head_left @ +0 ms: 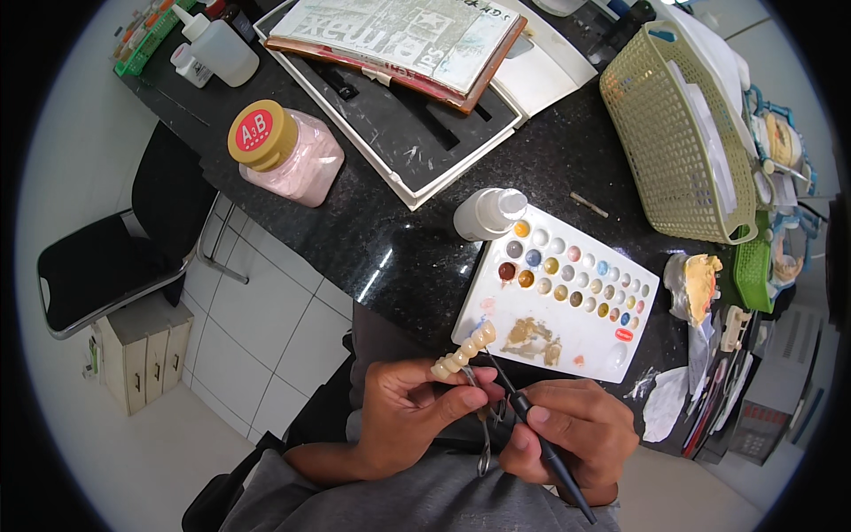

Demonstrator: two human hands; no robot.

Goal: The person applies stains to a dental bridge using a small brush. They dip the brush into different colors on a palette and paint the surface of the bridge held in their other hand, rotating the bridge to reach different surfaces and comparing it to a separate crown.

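My left hand is closed around metal locking forceps, whose ringed handles hang below the fingers. Tooth-coloured dental crowns in a curved row stand out above that hand; where the forceps grip them is hidden. A thin brush with a black handle is pinched in my right hand, its tip touching or very near the right end of the crowns. Just beyond the crowns lies a white palette with rows of coloured paint wells and smeared brown patches. A white bottle stands at its far left corner.
On the black table sit a gold-lidded jar of pink powder, an open box with a worn book, and squeeze bottles. To the right are a perforated basket, a dental cast and crumpled tissue.
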